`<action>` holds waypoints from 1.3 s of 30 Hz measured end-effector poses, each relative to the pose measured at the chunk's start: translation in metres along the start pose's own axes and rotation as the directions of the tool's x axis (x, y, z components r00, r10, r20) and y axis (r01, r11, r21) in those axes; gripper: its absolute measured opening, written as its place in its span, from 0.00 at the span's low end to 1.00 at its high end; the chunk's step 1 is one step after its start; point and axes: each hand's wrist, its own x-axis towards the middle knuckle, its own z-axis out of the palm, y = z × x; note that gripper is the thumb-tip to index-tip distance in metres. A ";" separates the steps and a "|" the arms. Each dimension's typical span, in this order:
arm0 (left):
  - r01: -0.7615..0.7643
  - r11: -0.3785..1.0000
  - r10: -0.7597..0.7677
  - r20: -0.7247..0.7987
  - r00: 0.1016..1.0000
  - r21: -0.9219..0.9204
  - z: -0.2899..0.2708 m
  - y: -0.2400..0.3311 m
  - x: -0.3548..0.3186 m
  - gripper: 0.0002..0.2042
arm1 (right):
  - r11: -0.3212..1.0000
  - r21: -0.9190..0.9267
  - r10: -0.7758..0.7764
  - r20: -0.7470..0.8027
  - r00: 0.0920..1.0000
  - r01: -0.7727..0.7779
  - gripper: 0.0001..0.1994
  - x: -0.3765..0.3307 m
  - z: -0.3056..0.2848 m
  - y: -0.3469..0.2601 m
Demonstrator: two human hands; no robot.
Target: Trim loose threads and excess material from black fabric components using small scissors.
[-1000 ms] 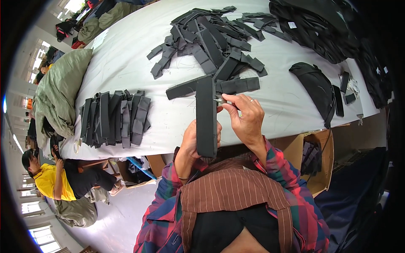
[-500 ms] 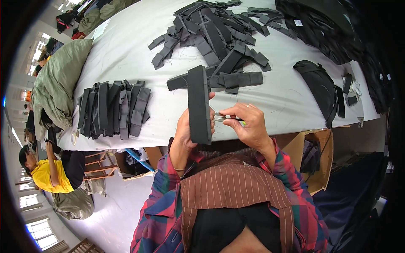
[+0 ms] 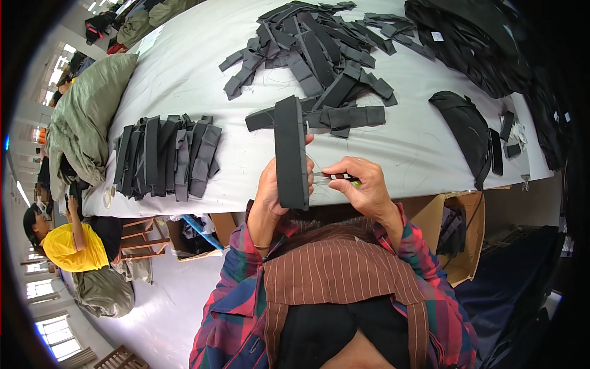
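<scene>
My left hand (image 3: 268,189) is closed round a dark grey fabric strip (image 3: 291,154), held upright above the table's near edge. Some of its fingers show behind the strip's right side. In my right hand (image 3: 364,187) is a small pair of thread snips (image 3: 326,177), pinched between thumb and fingers. Their metal tips point left, close to the strip's right edge; whether they touch it I cannot tell. Past the strip lies a loose heap of similar dark strips (image 3: 313,58). A neat row of the same strips (image 3: 163,157) rests to the left.
A black curved pouch (image 3: 461,132) and a phone (image 3: 496,149) lie at the right. Black bags (image 3: 473,43) fill the far right. A green sack (image 3: 92,117) borders the left edge. Below the table stands a cardboard box (image 3: 473,240). A person in yellow (image 3: 74,246) sits at far left.
The right hand and snips have shifted very slightly, with the fingers a little lower. My left hand keeps the strip in nearly the same place. The seated person's head has turned or tilted.
</scene>
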 end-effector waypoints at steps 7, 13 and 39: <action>-0.005 0.996 0.010 -0.052 0.999 0.087 0.003 -0.002 0.004 0.25 | 0.993 -0.113 -0.031 -0.046 0.998 0.026 0.09 0.005 0.004 -0.010; 0.002 1.000 -0.002 0.042 0.999 0.011 -0.010 -0.007 0.006 0.25 | 0.962 -0.275 -0.038 -0.118 0.992 0.004 0.08 0.007 0.004 -0.010; 0.056 0.950 -0.060 0.001 0.998 0.308 -0.007 -0.009 -0.011 0.20 | 0.908 0.255 0.361 -0.077 0.929 -0.331 0.03 0.017 0.018 0.005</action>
